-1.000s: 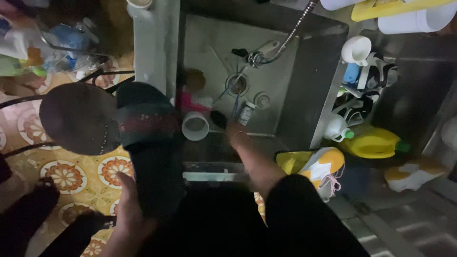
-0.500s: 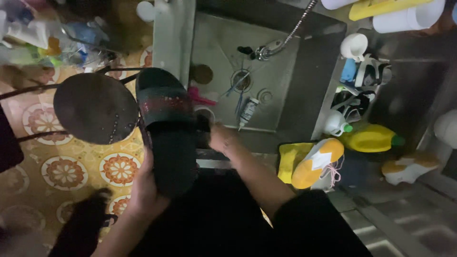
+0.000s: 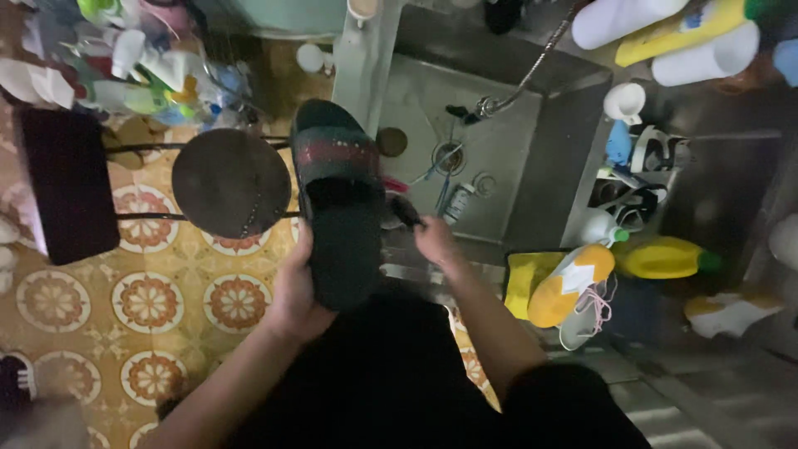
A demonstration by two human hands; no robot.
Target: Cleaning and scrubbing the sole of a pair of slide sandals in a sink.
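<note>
Currently a dark slide sandal with a red and green band across its strap is held up over the near edge of a steel sink, sole side away from the camera. The left hand is wrapped around the sandal's heel end, its fingers clenched on the left edge. The right hand is closed on a small dark object, probably a brush, which is pressed against the sandal's right edge just above the sink rim. No foam or running water can be made out on the sandal, so the scrubbing is judged to be at an early stage; how clean the surface is cannot be told in this dim light. A hose is seen hanging over the basin toward the drain. A yellow and white sneaker lies to the right on the floor, and a round dark stool stands to the left over patterned floor tiles.
</note>
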